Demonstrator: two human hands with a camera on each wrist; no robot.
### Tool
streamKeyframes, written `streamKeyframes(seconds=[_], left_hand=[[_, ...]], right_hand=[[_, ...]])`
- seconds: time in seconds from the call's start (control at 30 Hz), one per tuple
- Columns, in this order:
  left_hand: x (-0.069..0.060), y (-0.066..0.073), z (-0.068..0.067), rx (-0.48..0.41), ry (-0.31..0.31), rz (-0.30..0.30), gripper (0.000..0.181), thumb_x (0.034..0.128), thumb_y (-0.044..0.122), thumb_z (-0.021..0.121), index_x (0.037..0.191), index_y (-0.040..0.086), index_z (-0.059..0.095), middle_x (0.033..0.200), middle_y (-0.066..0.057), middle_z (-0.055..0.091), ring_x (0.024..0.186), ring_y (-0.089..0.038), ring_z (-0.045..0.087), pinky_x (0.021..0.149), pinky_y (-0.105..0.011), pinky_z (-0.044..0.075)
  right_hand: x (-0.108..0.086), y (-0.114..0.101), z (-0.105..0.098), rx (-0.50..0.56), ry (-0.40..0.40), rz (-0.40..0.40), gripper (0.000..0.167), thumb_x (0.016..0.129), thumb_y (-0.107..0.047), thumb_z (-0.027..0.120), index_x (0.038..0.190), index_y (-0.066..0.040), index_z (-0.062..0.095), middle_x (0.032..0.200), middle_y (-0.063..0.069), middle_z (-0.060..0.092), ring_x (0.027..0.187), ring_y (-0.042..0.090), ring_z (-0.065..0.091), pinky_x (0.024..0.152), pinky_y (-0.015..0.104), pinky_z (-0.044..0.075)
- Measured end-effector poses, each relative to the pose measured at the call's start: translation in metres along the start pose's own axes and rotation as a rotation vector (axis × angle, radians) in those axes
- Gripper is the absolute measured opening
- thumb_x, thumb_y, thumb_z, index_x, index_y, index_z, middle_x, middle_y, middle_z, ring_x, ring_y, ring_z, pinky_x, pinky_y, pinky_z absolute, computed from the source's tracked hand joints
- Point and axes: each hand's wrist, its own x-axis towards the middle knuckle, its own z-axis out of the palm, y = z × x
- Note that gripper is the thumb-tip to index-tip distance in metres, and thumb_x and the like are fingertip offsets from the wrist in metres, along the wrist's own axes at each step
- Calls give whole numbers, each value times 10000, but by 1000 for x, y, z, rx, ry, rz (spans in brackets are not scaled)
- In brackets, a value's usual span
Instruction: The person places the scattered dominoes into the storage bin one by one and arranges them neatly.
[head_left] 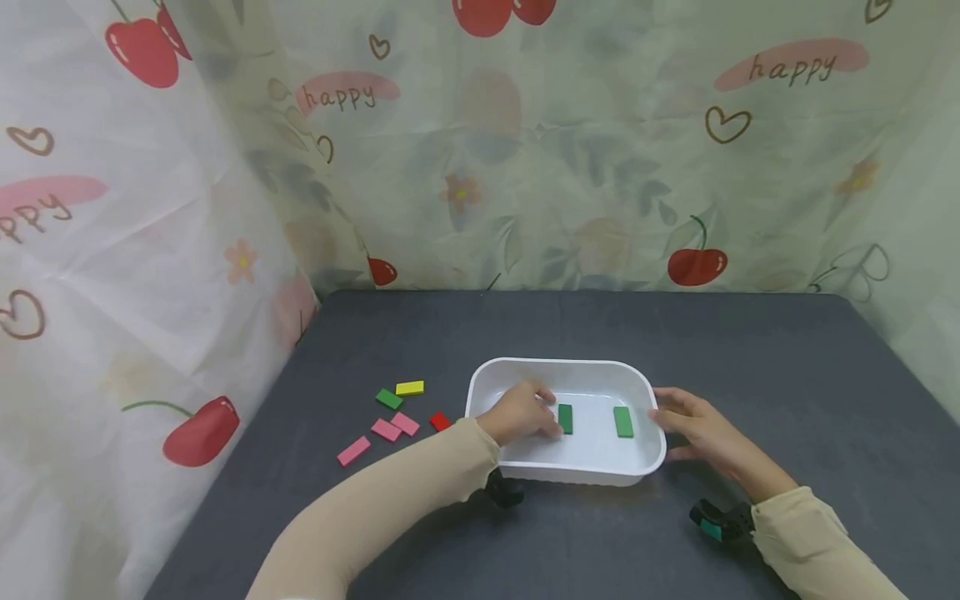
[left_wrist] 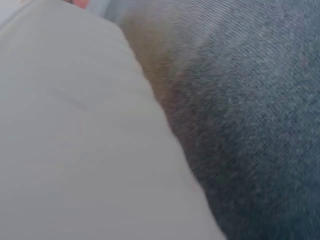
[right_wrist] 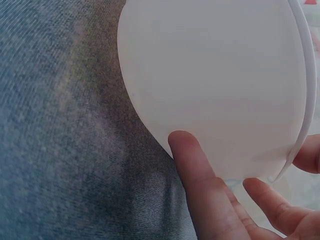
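Note:
A white plastic tray stands on the dark table. My left hand reaches over its left side, and its bent finger and thumb hold a green block by its two ends inside the tray. A second green block lies flat further right on the tray floor. At the tray's right end my right hand holds the rim. In the right wrist view, fingers press the outer wall of the tray and one digit reaches the rim. The left wrist view shows mostly the wall, not the fingers.
Left of the tray lie several loose blocks: a yellow block, a green one, pink ones such as the nearest pink block, and a red block beside my left sleeve. A printed curtain hangs behind the table's back edge.

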Motion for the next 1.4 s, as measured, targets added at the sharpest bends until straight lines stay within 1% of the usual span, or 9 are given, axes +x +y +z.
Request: streamKeyframes(seconds=[0.1,0.17,0.27,0.33,0.47,0.67,0.9,1.2,1.4], left_hand=[[-5,1,-6,30,-27,-37,400,717,53,792,1094,27,661,903,-43,664,738,-136,574,674,-235,462],[-7,2,-9,31,-56,-57,402,735,58,779,1119,20,667,948,-54,671,774,-146,582,721,-251,475],[-8,3,-11,8,-90,-80,423,756,51,775,1162,13,662,982,-57,679,806,-148,589,758,-266,485],[-8,4,-10,-20,-103,-90,437,758,31,775,1178,6,655,976,-66,688,808,-149,590,754,-267,486],[-6,4,-8,-30,-117,-96,461,749,18,781,1193,18,657,980,-51,684,802,-137,580,729,-246,474],[-2,7,-3,-36,-131,-85,472,744,10,783,1198,26,656,991,-47,663,779,-130,560,685,-220,452],[1,13,5,-62,-164,-85,481,760,8,766,1224,22,640,1048,-54,650,791,-122,557,696,-213,447],[2,23,16,-101,-190,-83,496,761,-29,752,1240,12,631,983,-54,668,771,-112,566,697,-206,455],[5,25,22,-142,-197,-88,511,759,-44,748,1252,-3,619,946,-52,708,736,-90,585,673,-191,475]], right_hand=[[1,1,0,-6,-1,5,669,990,-276,528,1477,54,209,1442,358,339,1246,473,470,783,466,564],[1,1,0,-15,1,5,671,993,-287,523,1478,52,209,1446,357,336,1243,471,474,781,466,564],[2,1,-1,-24,3,5,669,993,-292,521,1480,47,212,1451,354,333,1244,474,472,779,464,564],[1,1,0,-24,3,7,669,992,-286,523,1482,45,209,1455,352,329,1252,477,465,781,462,564],[0,1,1,-16,-2,11,670,990,-276,528,1483,44,206,1458,352,326,1259,475,459,786,463,563],[1,1,1,-13,0,9,665,989,-273,528,1478,48,213,1444,355,341,1248,474,471,782,469,564],[1,1,0,-22,3,7,661,990,-275,525,1476,49,216,1450,354,332,1254,487,459,780,466,564],[0,-2,1,-15,-1,17,667,989,-264,522,1478,55,200,1460,358,313,1261,486,449,783,468,563],[0,-2,0,-13,-6,16,670,992,-269,519,1481,51,192,1457,358,315,1261,484,449,791,476,560]])
